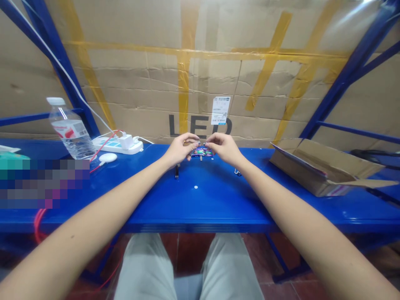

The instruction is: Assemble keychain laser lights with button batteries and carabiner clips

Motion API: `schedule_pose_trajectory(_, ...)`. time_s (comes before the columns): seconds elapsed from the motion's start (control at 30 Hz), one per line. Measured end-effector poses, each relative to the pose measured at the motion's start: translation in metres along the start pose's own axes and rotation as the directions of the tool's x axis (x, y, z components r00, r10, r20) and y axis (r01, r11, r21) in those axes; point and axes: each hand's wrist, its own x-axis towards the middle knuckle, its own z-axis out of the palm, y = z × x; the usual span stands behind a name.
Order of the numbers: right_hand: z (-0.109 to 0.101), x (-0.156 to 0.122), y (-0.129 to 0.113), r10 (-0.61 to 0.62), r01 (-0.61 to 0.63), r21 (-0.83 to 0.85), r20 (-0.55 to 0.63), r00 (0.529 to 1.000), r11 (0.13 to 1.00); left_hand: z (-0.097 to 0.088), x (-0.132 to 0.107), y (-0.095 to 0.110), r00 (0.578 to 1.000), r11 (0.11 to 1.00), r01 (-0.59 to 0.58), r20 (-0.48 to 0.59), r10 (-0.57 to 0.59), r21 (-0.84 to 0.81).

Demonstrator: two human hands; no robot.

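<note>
My left hand (180, 149) and my right hand (224, 146) meet above the far part of the blue table. Each one pinches thumb to fingertips, and a tiny shiny bit shows at the tips, too small to name. Just below the fingertips lies a group of glossy multicoloured metal pieces (201, 153). Beneath my left wrist is a slim dark metal piece (177, 171). A small silvery piece (238, 171), partly hidden, sits by my right wrist.
An opened cardboard box (300, 171) stands on the right. To the left are a water bottle (70, 129), a white power strip (117, 144) with plugged-in cables and a white oval object (108, 158). Large taped cardboard (150, 91) rises behind the blue table (193, 208).
</note>
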Motion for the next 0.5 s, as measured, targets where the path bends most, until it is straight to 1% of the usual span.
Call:
schedule_pose_trajectory(0.1,0.003,-0.001,0.001,-0.027,0.027,-0.008,0.009,1.000,1.000,0.001,-0.001,0.000,0.999,0.994,-0.036,0.033,0.033,0.103)
schedule_pose_trajectory(0.2,0.003,-0.002,0.002,-0.059,0.060,-0.051,0.017,0.998,0.997,0.001,-0.001,0.001,0.996,0.979,-0.089,0.042,0.083,0.185)
schedule_pose_trajectory(0.3,0.002,-0.003,0.005,-0.052,0.054,-0.057,0.043,0.998,0.997,0.001,-0.002,0.002,0.991,0.960,-0.128,0.067,0.115,0.250)
schedule_pose_trajectory(0.37,0.003,-0.003,0.007,-0.046,0.048,-0.034,0.058,0.997,0.998,0.003,-0.003,0.003,0.990,0.954,-0.133,0.080,0.115,0.269)
schedule_pose_trajectory(0.5,0.005,-0.003,0.010,-0.042,0.041,0.012,0.086,0.995,0.999,0.005,-0.004,0.005,0.988,0.959,-0.135,0.104,0.112,0.250)
